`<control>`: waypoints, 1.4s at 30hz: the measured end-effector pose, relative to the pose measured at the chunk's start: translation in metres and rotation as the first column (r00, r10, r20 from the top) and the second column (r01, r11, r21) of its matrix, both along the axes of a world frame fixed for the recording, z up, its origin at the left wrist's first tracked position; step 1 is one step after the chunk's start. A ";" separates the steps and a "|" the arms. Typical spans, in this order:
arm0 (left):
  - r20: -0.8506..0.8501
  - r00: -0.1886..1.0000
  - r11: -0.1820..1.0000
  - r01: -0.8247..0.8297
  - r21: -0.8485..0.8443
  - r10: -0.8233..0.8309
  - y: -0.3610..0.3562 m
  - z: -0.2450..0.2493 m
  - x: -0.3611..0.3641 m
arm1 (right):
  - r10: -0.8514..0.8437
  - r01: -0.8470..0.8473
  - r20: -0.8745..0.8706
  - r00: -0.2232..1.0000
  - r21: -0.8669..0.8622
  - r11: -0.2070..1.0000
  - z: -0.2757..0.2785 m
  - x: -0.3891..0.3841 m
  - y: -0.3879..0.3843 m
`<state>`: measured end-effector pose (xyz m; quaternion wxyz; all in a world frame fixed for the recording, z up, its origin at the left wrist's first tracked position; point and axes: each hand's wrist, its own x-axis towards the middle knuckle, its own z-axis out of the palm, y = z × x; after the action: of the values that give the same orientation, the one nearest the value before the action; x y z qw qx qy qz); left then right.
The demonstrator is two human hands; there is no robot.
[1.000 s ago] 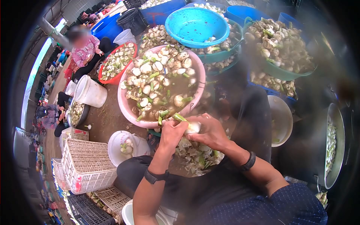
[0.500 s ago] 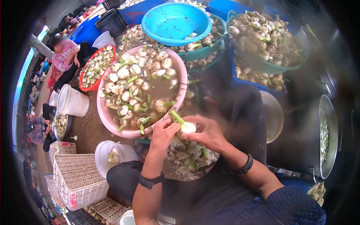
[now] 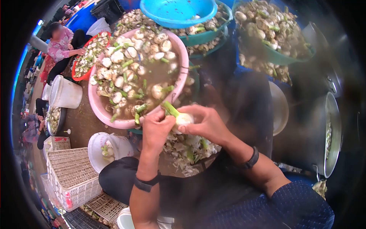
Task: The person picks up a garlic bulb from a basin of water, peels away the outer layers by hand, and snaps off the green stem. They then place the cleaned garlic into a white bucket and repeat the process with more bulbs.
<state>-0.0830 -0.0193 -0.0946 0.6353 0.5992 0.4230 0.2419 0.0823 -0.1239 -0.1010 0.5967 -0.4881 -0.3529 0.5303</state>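
Both hands hold one fresh garlic bulb [image 3: 184, 120], white and round with a short green stem that points up and to the left. My left hand [image 3: 156, 129] pinches it on the stem side, fingertips pressed close to the bulb. Round its other side curl the fingers and thumb of my right hand [image 3: 207, 121]. Just beyond is a pink basin [image 3: 92, 91] of murky water with many garlic bulbs [image 3: 117, 57] and cut green stems. Beneath my hands lies a heap of pale peelings [image 3: 190, 150].
A blue basin [image 3: 179, 11] rests on stacked green tubs of garlic at the back. To the left are a tipped white bucket [image 3: 124, 147], plastic crates [image 3: 72, 168] and a co-worker [image 3: 61, 45] beside a red basin [image 3: 78, 79]. At right stands a metal pot [image 3: 334, 152].
The view has shifted, so the surroundings sit higher and further left. Both hands keep hold of the garlic bulb. The co-worker's arm now reaches down to the red basin.
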 end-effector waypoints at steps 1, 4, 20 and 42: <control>-0.045 0.999 1.000 -0.021 0.007 0.022 -0.001 0.001 0.000 | 0.060 -0.060 -0.001 0.998 -0.094 0.994 0.002 0.005 -0.001; -0.005 0.998 0.997 -0.061 -0.045 0.061 -0.001 0.000 -0.001 | 0.079 -0.096 -0.153 0.985 -0.110 0.989 0.001 0.006 -0.003; 0.391 0.920 0.932 0.126 -0.341 0.019 0.006 -0.010 -0.016 | 0.100 -0.127 -0.379 0.920 -0.048 0.991 -0.008 0.011 -0.004; 0.344 0.917 0.974 -0.155 -0.164 0.203 -0.010 -0.001 0.000 | 0.107 -0.113 -0.076 0.991 -0.080 0.990 -0.001 -0.010 -0.004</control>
<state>-0.0835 -0.0294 -0.0957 0.7154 0.4599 0.3683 0.3756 0.0721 -0.1282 -0.1020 0.5579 -0.4734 -0.3351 0.5936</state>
